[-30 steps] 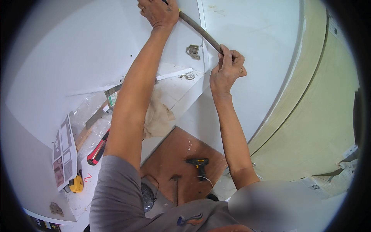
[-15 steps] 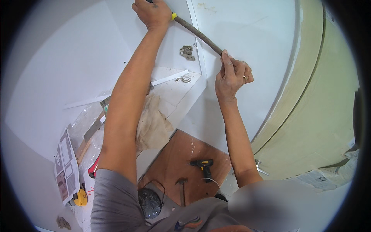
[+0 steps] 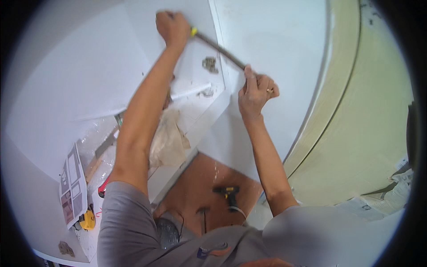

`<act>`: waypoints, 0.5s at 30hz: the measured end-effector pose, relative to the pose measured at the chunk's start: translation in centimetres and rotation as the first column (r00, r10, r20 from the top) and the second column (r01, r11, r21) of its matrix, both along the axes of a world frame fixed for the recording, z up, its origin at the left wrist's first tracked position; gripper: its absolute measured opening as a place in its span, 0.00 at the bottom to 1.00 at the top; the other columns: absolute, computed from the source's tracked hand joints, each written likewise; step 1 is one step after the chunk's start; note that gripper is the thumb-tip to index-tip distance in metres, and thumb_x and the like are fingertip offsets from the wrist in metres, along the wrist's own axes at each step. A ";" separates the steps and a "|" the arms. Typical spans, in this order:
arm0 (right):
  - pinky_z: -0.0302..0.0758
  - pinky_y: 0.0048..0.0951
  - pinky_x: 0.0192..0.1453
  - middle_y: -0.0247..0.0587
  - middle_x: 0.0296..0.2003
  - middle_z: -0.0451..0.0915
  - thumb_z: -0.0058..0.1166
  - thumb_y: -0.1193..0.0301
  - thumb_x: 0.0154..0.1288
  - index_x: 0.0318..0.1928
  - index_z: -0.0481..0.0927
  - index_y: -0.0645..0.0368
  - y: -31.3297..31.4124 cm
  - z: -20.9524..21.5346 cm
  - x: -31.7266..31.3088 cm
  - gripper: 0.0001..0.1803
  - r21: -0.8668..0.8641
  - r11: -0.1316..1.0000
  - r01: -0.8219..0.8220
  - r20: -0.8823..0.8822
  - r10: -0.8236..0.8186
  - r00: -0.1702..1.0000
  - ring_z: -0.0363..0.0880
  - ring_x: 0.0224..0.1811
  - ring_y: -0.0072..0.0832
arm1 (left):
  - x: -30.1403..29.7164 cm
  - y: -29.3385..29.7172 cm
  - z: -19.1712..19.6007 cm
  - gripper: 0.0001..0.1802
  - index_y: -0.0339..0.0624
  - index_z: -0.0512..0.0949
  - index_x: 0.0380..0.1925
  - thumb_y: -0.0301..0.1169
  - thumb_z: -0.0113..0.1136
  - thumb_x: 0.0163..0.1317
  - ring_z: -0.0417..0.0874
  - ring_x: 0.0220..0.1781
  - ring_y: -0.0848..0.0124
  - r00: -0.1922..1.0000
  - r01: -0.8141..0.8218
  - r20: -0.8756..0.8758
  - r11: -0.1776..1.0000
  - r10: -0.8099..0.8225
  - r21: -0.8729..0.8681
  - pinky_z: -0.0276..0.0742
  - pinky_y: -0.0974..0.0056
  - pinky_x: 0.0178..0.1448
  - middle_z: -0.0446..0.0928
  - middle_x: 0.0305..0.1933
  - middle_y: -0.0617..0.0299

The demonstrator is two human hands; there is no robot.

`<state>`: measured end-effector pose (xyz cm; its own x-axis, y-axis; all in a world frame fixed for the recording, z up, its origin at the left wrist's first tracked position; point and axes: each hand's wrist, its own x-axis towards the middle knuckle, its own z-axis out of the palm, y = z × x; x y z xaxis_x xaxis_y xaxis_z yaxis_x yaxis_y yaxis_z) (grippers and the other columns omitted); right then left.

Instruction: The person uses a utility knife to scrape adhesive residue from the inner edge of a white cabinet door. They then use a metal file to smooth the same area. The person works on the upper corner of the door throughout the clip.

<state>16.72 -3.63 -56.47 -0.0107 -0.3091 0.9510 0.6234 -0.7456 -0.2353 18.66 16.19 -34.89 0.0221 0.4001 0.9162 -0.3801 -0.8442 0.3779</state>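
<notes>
Head view, left hand: my left hand point(image 3: 172, 27) is raised high against the white cabinet panel point(image 3: 89, 66), fingers pressed together in a fist around the yellow-collared end of a long dark rod-like tool point(image 3: 219, 49).
Head view, right hand: my right hand point(image 3: 255, 91) sits lower and to the right, fingers curled and pinching the other end of the tool, with a ring showing on one finger.
Tool position: the tool runs slantwise from hand to hand, crossing the front edge of the white upright panel point(image 3: 220, 53); I cannot tell whether it touches the edge or stands just off it.
Hardware: a metal hinge point(image 3: 209, 64) is fixed inside the cabinet just below the tool, and a second fitting point(image 3: 206, 92) lies lower, beside a white rail point(image 3: 191, 91).
Below: a crumpled beige cloth point(image 3: 168, 140) lies on the shelf; a cordless drill point(image 3: 227, 192) and a hammer point(image 3: 203, 218) rest on the brown floor board point(image 3: 195, 178); a yellow tape measure point(image 3: 87, 220) and a red-handled tool point(image 3: 103, 187) lie to the left.
Progress, as I judge it: the panels stand assembled and the hinge is mounted, but no door hangs on it; with both hands on the tool, the work at this edge looks mid-way, not finished.
</notes>
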 end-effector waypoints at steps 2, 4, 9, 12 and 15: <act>0.54 0.36 0.57 0.23 0.33 0.75 0.63 0.83 0.59 0.52 0.90 0.49 0.7 0.7 -0.5 0.22 -0.001 0.996 -0.095 -0.061 0.094 0.994 0.73 0.43 0.22 | 0.2 2.6 -1.2 0.13 0.31 0.74 0.40 0.32 0.57 0.63 0.80 0.50 0.44 0.995 -0.076 -0.064 0.994 0.071 -0.080 0.75 0.47 0.56 0.79 0.45 0.41; 0.54 0.37 0.58 0.23 0.37 0.78 0.63 0.83 0.57 0.53 0.89 0.49 -0.6 1.5 -0.5 0.24 -0.081 0.993 -0.091 -0.029 0.089 0.996 0.74 0.45 0.23 | -0.1 3.2 -1.1 0.15 0.31 0.76 0.42 0.33 0.59 0.64 0.82 0.50 0.48 0.995 -0.102 -0.039 0.986 0.097 -0.130 0.77 0.50 0.56 0.81 0.46 0.41; 0.54 0.38 0.59 0.23 0.38 0.80 0.62 0.82 0.56 0.53 0.89 0.48 -4.6 6.6 -1.0 0.24 -0.139 0.990 -0.002 0.066 0.012 0.998 0.74 0.47 0.24 | -0.1 1.0 2.4 0.17 0.31 0.77 0.44 0.36 0.57 0.67 0.83 0.51 0.51 0.989 0.147 0.050 0.951 -0.138 -0.273 0.78 0.51 0.57 0.82 0.47 0.42; 0.54 0.39 0.59 0.24 0.38 0.80 0.61 0.82 0.57 0.54 0.89 0.48 -4.3 6.4 -0.5 0.24 -0.195 0.980 0.040 0.060 -0.028 0.998 0.74 0.47 0.24 | -0.1 0.7 3.0 0.17 0.31 0.77 0.46 0.36 0.54 0.69 0.83 0.51 0.52 0.999 0.003 -0.030 0.977 -0.010 -0.214 0.78 0.51 0.57 0.82 0.48 0.44; 0.55 0.40 0.63 0.24 0.37 0.80 0.61 0.82 0.57 0.54 0.89 0.48 -4.1 6.2 -0.4 0.24 -0.169 0.981 0.097 0.094 -0.082 0.992 0.75 0.46 0.23 | -0.9 0.4 2.1 0.17 0.31 0.77 0.46 0.36 0.52 0.70 0.83 0.50 0.52 0.998 -0.012 -0.063 0.984 0.001 -0.179 0.78 0.51 0.57 0.82 0.48 0.44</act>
